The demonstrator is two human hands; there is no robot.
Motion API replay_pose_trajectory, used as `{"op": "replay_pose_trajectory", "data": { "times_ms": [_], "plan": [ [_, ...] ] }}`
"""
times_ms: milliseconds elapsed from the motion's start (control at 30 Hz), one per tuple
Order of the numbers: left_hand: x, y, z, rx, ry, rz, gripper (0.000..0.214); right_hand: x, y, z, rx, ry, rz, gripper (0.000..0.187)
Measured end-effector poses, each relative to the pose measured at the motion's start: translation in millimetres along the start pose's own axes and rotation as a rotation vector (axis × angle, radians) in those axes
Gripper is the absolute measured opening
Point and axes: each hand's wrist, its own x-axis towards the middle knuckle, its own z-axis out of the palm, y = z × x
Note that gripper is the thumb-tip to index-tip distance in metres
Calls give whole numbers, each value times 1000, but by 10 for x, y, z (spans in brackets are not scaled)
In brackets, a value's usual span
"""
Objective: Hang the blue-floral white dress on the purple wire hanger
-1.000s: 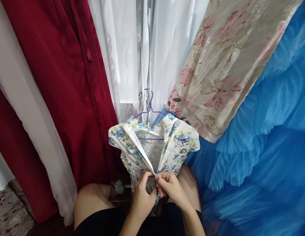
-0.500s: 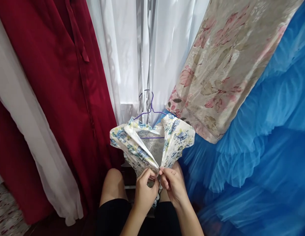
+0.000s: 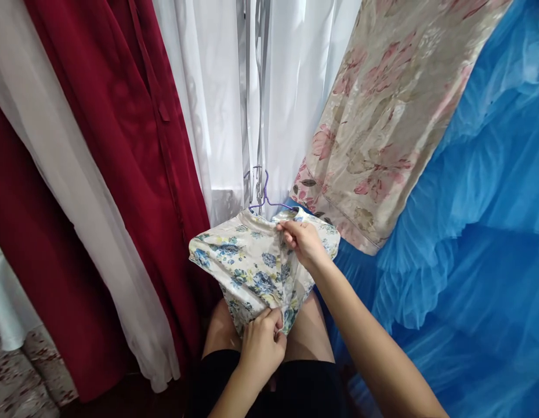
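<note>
A small white garment with blue and yellow flowers (image 3: pixel 247 264) hangs on a purple wire hanger (image 3: pixel 266 194) in front of me. My left hand (image 3: pixel 263 348) pinches its lower edge, fingers closed on the cloth. My right hand (image 3: pixel 301 241) is up near the neckline, fingers pinched on the garment's upper part just below the hanger. The garment's back opening now looks closed along the middle. My knees show beneath it.
Hanging clothes crowd all sides: a dark red dress (image 3: pixel 112 145) and sheer white fabric (image 3: pixel 73 191) at left, white curtain (image 3: pixel 217 87) behind, a beige floral satin piece (image 3: pixel 382 128) upper right, and a big blue tulle skirt (image 3: pixel 469 232) at right.
My right hand has travelled up from the bottom of the opening to the neckline, and the two open flaps have come together. My left hand stays low on the hem.
</note>
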Motion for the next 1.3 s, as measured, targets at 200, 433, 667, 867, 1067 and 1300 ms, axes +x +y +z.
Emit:
{"op": "replay_pose_trajectory", "data": {
  "times_ms": [200, 433, 667, 867, 1067, 1300],
  "plan": [
    [101, -231, -346, -265, -75, 52, 12, -73, -222, 130, -40, -27, -64, 28],
    [743, 70, -1233, -448, 332, 265, 27, -351, -33, 113, -154, -83, -162, 27],
    [1165, 448, -1414, -70, 304, 601, 15, -333, 218, 85, -223, -92, -268, 31],
    [1303, 220, -1549, -206, 676, 438, 17, -291, 624, 60, -431, 7, -310, 29],
    [1673, -746, -1958, -956, 849, -150, 14, -615, 787, 85, -201, -101, -107, 27],
    [1251, -1308, -1416, -1336, 655, -670, 31, -798, 1071, 134, 227, 20, 73, 25]
  ]
}}
